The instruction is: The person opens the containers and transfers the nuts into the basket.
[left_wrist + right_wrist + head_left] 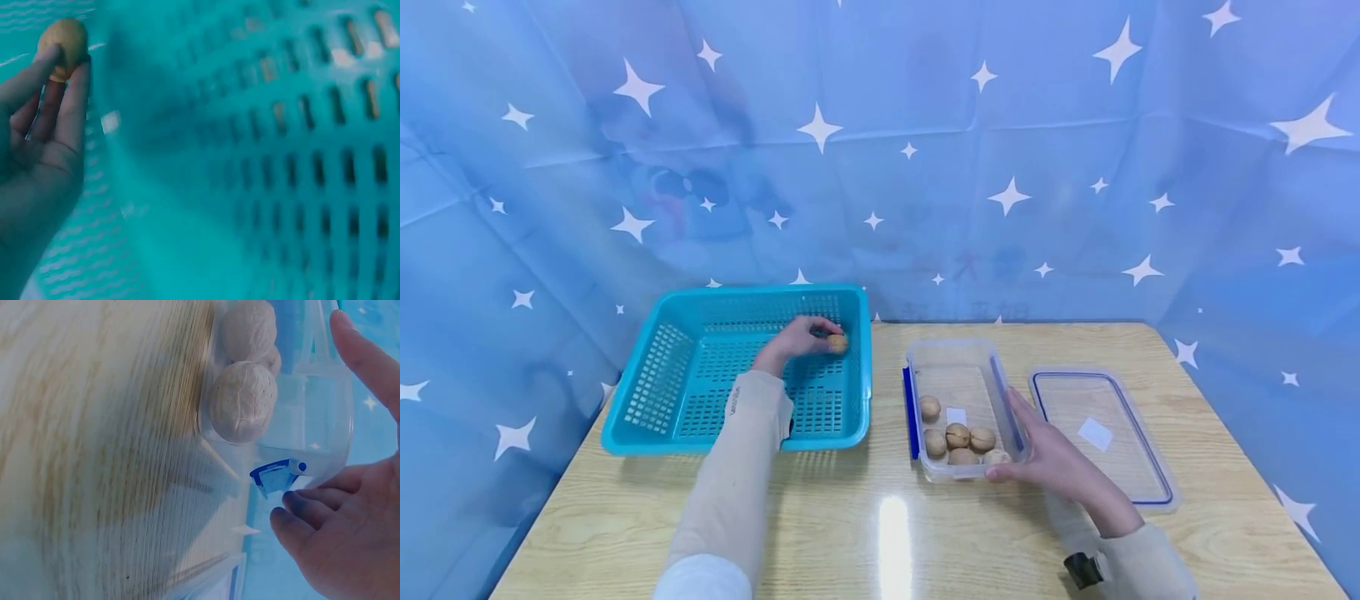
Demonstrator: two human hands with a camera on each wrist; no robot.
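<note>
My left hand [797, 340] is inside the turquoise basket [868, 375] near its right wall, pinching a walnut [838, 343] between thumb and fingertips. The left wrist view shows this walnut [74, 37] at the ends of the fingers, beside the slotted wall. Several walnuts [957, 436] lie in a clear plastic container [955, 352], mostly toward its front. At the container's front right corner, my right hand [1052, 454] holds it, thumb on the front and fingers along the right side. A blue-edged clip [275, 475] hangs next to those fingers in the right wrist view.
A clear lid [1112, 467] with a blue seal lies flat to the right of the container, a white label [1095, 434] on it. Everything stands on a wooden table [827, 525]. A blue curtain [910, 167] with white stars hangs behind.
</note>
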